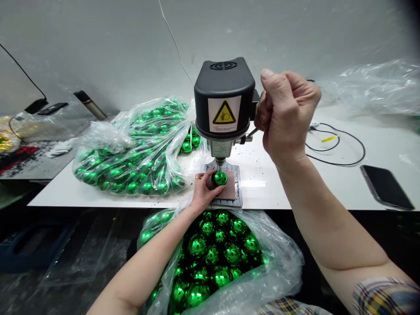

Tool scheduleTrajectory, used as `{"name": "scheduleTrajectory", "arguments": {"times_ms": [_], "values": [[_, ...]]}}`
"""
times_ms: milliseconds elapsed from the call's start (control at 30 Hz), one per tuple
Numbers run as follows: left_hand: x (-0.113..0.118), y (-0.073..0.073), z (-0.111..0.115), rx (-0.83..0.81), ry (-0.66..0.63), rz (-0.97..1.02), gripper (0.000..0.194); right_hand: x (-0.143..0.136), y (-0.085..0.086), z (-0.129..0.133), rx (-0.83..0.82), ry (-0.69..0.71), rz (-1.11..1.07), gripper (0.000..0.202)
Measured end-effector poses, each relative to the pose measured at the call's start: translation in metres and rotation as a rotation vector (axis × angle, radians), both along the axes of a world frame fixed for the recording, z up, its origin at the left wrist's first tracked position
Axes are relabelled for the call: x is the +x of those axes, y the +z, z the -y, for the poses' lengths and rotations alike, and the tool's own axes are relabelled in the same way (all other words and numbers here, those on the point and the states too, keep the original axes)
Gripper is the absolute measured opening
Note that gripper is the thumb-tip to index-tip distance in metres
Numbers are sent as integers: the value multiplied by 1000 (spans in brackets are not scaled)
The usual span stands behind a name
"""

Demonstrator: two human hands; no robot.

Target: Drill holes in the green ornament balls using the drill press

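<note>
A shiny green ball sits on a brown pad on the base of a small black drill press. The drill bit stands over the ball and appears to touch its top. Around the ball's left side are the thumb and fingers of my left hand. At the right of the press head, my right hand is closed in a fist at the lever; the gripped part is mostly hidden by the fingers.
An open plastic bag of green balls lies below the table edge. Another full bag rests on the white table at left. A phone and coiled black cable lie at right.
</note>
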State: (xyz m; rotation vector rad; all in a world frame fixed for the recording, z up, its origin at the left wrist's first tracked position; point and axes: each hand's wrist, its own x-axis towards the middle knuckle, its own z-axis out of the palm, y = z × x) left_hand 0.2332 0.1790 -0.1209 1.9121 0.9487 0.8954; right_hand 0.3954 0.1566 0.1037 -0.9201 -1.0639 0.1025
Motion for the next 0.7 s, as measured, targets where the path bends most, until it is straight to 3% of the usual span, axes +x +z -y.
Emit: {"name": "scheduleTrajectory", "arguments": {"times_ms": [400, 567, 700], "values": [[0, 5, 1, -5, -30, -11, 56, -8, -6, 12, 31, -84, 42, 50], [0, 5, 1, -12, -27, 7, 55, -18, -22, 27, 109, -135, 74, 53], [-1, 6, 1, -4, -22, 2, 56, -24, -40, 41, 82, -159, 130, 51]]}}
